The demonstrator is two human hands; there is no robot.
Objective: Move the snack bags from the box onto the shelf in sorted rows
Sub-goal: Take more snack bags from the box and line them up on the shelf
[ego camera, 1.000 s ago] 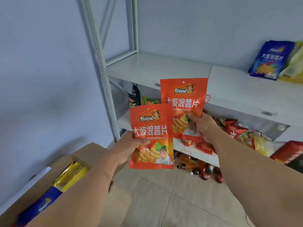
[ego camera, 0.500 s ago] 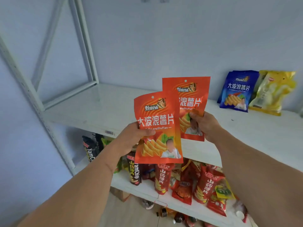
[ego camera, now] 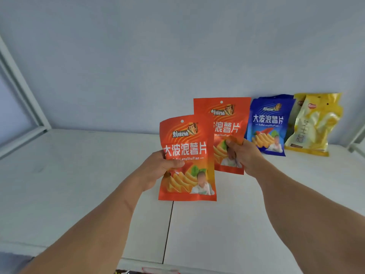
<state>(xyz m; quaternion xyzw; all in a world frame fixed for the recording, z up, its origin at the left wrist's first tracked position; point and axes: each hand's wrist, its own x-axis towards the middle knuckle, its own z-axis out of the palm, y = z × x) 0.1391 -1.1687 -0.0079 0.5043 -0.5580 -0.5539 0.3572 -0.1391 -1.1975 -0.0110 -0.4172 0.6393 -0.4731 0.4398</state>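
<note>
I hold two orange chip bags upright above the white shelf (ego camera: 79, 184). My left hand (ego camera: 158, 169) grips the nearer orange bag (ego camera: 187, 147) by its left edge, thumb on the front. My right hand (ego camera: 243, 155) pinches the farther orange bag (ego camera: 227, 119) at its lower right, close to the back wall. The nearer bag overlaps the farther one's left side. A blue chip bag (ego camera: 268, 123) and a yellow snack bag (ego camera: 314, 125) lean on the wall at the back right. The box is out of view.
Grey shelf posts rise at the far left (ego camera: 21, 91) and far right (ego camera: 357, 135). A seam (ego camera: 167, 234) splits the shelf board down the middle. Tops of bags on a lower shelf (ego camera: 138, 270) peek out at the bottom edge.
My view rose from the box and lower shelves up to the top shelf. Both hands carried the orange bags forward and right, toward the blue bag at the back wall.
</note>
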